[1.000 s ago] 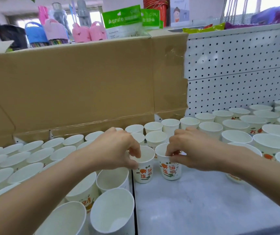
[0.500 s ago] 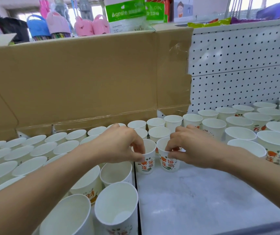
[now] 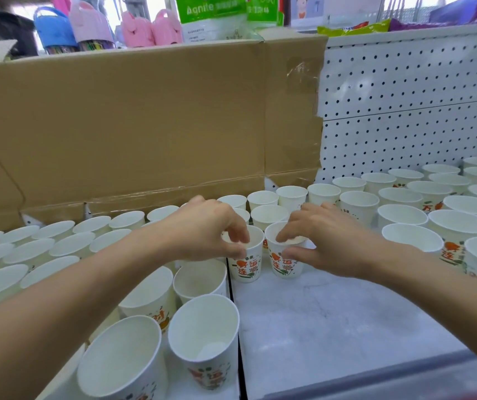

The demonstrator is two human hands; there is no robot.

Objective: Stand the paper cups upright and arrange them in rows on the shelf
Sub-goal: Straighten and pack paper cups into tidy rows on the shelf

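Two hands unmoved: left hand (image 3: 205, 229) pinches left cup (image 3: 246, 265), right hand (image 3: 325, 239) right cup (image 3: 284, 267).

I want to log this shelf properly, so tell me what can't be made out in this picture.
Head view only.
1. Left cup and right cup: rims partly covered by the left hand and right hand pinching them.
2. Cup behind the left hand: mostly hidden by it.
3. Nearest cup: base cut off by the bottom edge.
4. Green packet: small print blurred.
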